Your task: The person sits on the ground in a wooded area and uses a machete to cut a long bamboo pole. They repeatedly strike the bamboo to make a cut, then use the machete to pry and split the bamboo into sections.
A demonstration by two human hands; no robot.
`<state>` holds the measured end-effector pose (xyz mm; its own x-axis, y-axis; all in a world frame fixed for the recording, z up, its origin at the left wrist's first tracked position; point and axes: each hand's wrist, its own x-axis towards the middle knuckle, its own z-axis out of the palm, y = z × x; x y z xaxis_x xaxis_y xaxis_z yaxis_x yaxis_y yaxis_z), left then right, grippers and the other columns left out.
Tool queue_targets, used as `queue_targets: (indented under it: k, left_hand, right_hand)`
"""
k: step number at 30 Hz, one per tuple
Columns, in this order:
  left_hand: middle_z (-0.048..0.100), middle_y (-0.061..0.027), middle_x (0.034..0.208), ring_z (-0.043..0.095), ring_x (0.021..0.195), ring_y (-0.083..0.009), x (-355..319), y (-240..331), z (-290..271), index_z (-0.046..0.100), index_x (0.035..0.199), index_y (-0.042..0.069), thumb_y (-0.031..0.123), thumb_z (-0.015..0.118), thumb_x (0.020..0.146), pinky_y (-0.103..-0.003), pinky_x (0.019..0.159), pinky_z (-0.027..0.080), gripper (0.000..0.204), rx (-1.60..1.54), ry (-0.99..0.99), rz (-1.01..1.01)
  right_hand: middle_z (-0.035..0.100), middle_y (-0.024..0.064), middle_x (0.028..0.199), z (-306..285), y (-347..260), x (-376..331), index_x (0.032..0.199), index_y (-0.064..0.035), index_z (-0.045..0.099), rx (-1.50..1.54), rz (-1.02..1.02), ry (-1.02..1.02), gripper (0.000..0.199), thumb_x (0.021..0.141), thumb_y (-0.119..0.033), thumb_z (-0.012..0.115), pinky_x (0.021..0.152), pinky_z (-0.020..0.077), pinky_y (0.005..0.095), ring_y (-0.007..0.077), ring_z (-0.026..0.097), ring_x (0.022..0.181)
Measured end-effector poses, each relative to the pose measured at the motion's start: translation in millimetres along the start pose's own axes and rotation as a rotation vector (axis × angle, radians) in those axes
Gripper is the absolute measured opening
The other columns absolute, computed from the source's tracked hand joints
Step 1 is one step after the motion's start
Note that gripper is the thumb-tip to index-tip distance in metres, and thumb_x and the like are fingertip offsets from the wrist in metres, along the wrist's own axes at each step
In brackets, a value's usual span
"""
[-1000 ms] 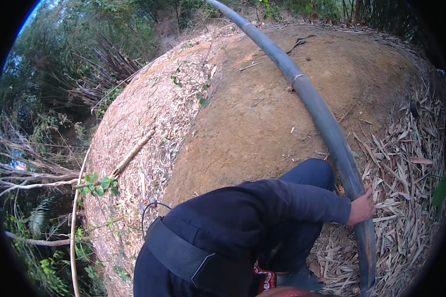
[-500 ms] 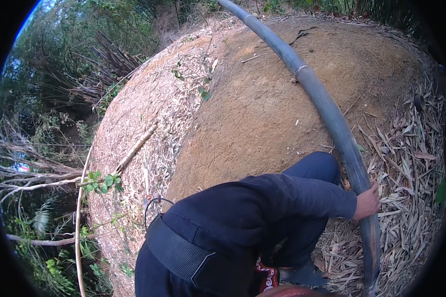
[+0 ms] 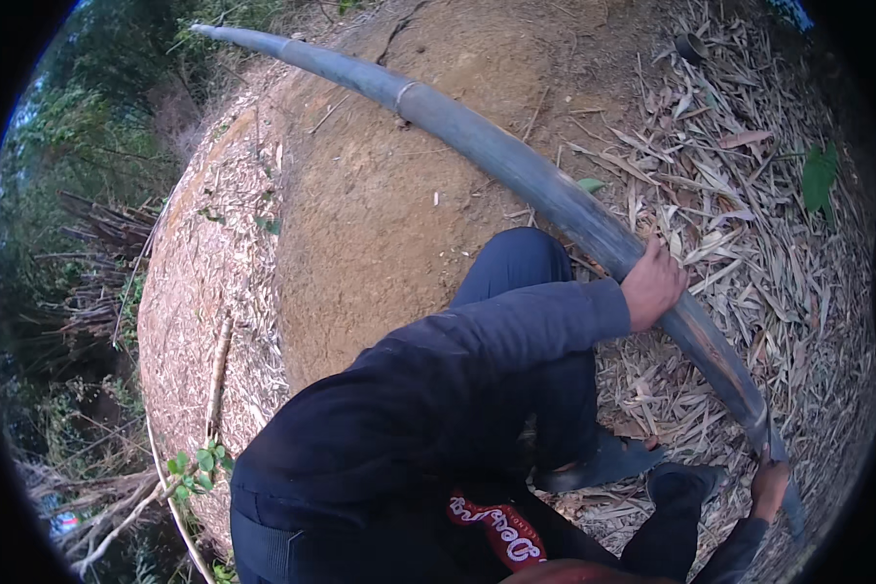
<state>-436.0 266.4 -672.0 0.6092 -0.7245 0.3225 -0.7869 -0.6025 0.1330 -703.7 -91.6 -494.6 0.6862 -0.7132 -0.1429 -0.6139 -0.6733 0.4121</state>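
A long, thick grey-green bamboo pole (image 3: 516, 161) runs slantwise from the far left to the near right. Its joints show as pale rings, and a brown scuffed streak marks the near part. My left hand (image 3: 655, 282) is closed over the pole beyond my bent knee, fingers wrapped around its upper side. Close to the near end, just past a joint, my right hand (image 3: 771, 487) is closed against the pole. Some of its fingers are hidden, and the pole's tip continues a little beyond it.
Dry bamboo leaves (image 3: 740, 243) cover the ground on the right, with a short dark ring-shaped piece (image 3: 690, 47) among them. Bare brown soil (image 3: 360, 224) lies in the middle. A cut stick (image 3: 219, 375) and piled branches (image 3: 107, 263) are on the left. My shoe (image 3: 686, 482) stands near the pole.
The view has turned, so the pole now slants more toward the left. My left hand still grips it. My right hand has come into view at the near end.
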Motion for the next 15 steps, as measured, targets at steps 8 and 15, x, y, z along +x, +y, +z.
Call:
queue_targets:
  k: [8,15]
  left_hand:
    - [0.065,-0.0130,0.093,0.062,0.094,-0.0296,1.5,7.3,-1.5,0.062,0.104,-0.001,0.016,0.063,0.084,-0.061,0.109,0.033,0.027,0.029,-0.033,0.006]
    - [0.065,-0.0129,0.094,0.063,0.097,-0.0294,1.3,7.6,-1.9,0.062,0.105,-0.001,0.016,0.066,0.081,-0.059,0.110,0.032,0.030,-0.039,-0.069,-0.017]
  right_hand:
    - [0.067,0.0272,0.081,37.3,9.7,-13.3,0.098,0.0096,0.065,0.199,-0.053,-0.034,0.052,0.105,-0.041,0.056,0.075,0.0478,0.0524,0.0448,0.066,0.080]
    - [0.065,0.0279,0.082,32.3,-9.1,-38.3,0.108,0.0072,0.059,0.233,-0.120,0.017,0.043,0.105,-0.035,0.056,0.072,0.0448,0.0552,0.0489,0.062,0.077]
